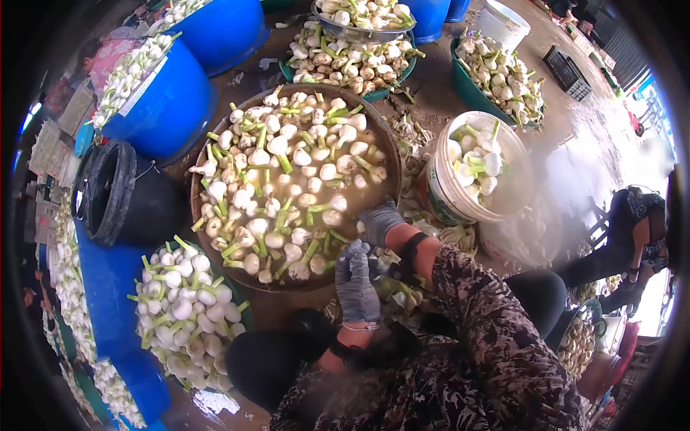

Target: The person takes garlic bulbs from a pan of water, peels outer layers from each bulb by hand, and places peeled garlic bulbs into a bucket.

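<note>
A wide brown-rimmed basin point(192, 188) of muddy water stands before me, with many garlic bulbs point(279, 146) with short green stems floating in it. My right hand point(381, 223), in a grey glove, is at the basin's near right rim; its fingertips are not clear. Just below it, my left hand point(357, 284), in a striped grey glove, has its fingers drawn together beside the rim. Whatever it may hold is too small to make out. To the right is a white bucket point(436, 172) with peeled-looking garlic inside.
A heaped tub of garlic point(188, 309) stands at my left knee. Blue tubs point(169, 108) and a black bucket point(133, 190) are on the left. Green tubs point(467, 90) of garlic stand behind. Peelings point(410, 136) litter the floor, and another person point(632, 230) sits at right.
</note>
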Demonstrator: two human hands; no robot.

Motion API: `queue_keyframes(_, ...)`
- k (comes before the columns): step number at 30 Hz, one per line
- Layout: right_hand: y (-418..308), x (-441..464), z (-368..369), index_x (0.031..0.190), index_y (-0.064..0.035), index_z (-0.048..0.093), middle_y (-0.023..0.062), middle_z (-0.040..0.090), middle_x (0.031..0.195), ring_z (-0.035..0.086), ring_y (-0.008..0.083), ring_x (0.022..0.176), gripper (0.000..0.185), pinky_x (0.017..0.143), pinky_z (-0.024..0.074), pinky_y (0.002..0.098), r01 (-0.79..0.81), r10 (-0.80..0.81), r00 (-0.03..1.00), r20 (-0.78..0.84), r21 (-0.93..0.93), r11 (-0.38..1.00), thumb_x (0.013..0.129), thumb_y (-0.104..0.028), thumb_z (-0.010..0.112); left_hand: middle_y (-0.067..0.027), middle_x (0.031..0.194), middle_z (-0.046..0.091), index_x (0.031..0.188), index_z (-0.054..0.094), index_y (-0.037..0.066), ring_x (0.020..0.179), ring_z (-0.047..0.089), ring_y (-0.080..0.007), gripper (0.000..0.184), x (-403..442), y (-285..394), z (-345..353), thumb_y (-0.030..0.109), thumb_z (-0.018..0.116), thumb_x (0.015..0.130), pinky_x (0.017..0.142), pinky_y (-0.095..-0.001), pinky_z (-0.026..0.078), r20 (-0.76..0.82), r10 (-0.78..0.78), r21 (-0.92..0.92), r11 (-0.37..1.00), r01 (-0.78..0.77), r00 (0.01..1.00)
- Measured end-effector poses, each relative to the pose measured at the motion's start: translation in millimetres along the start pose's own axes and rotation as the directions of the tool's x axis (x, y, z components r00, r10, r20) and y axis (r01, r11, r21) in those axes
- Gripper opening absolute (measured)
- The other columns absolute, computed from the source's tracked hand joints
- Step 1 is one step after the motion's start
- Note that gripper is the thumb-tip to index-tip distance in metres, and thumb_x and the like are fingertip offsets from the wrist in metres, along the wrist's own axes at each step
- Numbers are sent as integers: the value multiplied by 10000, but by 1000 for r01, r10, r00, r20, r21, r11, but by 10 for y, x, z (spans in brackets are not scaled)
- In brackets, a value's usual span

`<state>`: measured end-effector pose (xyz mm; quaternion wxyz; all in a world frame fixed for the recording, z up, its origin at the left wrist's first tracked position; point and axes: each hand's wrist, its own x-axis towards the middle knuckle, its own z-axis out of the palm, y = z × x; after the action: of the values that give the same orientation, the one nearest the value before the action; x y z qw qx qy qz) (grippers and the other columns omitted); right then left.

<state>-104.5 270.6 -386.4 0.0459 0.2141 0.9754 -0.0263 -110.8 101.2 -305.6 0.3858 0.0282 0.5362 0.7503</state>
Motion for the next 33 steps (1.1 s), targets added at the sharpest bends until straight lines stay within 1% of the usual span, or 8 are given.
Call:
queue_keyframes(2, 71, -75, -304, 1308, -142, 546, 117, 627, 1240, 606, 342, 1124, 580, 1073, 323, 549, -177, 61, 950, 306, 368, 913, 808, -407, 674, -68, 1123, 616, 1240, 545, 41, 863, 620, -150, 280, 64, -26, -29, 175, 526, 995, 780, -297, 543, -81, -69, -21, 998, 67, 994)
queue_keyframes(4, 96, -440, -591, 1270, -109, 559, 124, 605, 1258, 609, 328, 1117, 569, 1068, 360, 484, -238, 105, 964, 245, 610, 756, 794, -364, 736, -82, 1140, 611, 1270, 525, 57, 843, 630, -178, 315, 130, -107, -54, 208, 535, 993, 772, -323, 550, -147, -143, -52, 989, 137, 979)
queue_keyframes(6, 94, -826, -741, 1261, -73, 556, 149, 602, 1227, 592, 329, 1128, 537, 1058, 384, 427, 19, 110, 993, -54, 955, 296, 805, -272, 759, -112, 1183, 596, 1337, 477, 83, 906, 630, -234, 404, 162, -176, -75, 262, 552, 983, 825, -386, 546, -13, -346, -198, 921, 337, 938)
queue_keyframes(11, 126, -1429, -1062, 1289, -55, 535, 161, 574, 1235, 543, 322, 1191, 548, 1041, 406, 407, 160, 130, 957, -261, 843, 513, 816, -217, 758, -85, 1197, 600, 1274, 551, 44, 1113, 581, -193, 330, -29, -111, 200, 192, 576, 980, 964, -349, 497, 403, -302, -151, 909, 389, 864)
queue_keyframes(17, 170, -1815, -1167, 931, -59, 667, 140, 643, 843, 625, 343, 817, 171, 733, 520, 429, 59, 449, 773, -448, 756, 652, 776, -116, 711, -41, 1056, 633, 1142, 594, 46, 955, 614, -142, 276, -178, -119, 437, 95, 694, 890, 841, -296, 537, 318, -163, 55, 987, 153, 934)
queue_keyframes(25, 129, -1923, -1224, 855, -72, 640, 143, 619, 808, 597, 356, 749, 136, 686, 501, 458, -150, 373, 834, -406, 484, 862, 772, -164, 696, -5, 990, 620, 1097, 585, 45, 900, 573, -91, 310, -199, -243, 411, 59, 754, 838, 834, -247, 490, 381, 73, 367, 903, -223, 922)
queue_keyframes(30, 262, -1865, -1114, 823, -37, 619, 193, 627, 750, 612, 393, 729, 127, 672, 502, 457, -214, 614, 763, -202, 817, 535, 788, -151, 659, -29, 1068, 615, 1154, 574, 39, 970, 577, -112, 331, -220, -121, 346, 65, 726, 861, 866, -267, 507, 449, -47, 292, 952, -97, 892)
queue_keyframes(33, 617, -1906, -913, 855, -42, 642, 197, 646, 774, 631, 390, 760, 155, 695, 512, 452, -470, 694, 690, -204, 604, 644, 842, -196, 632, -92, 1190, 560, 1308, 507, 35, 1071, 578, -190, 468, -222, -83, 317, 195, 684, 905, 897, -425, 563, 577, -78, -19, 994, 109, 813)
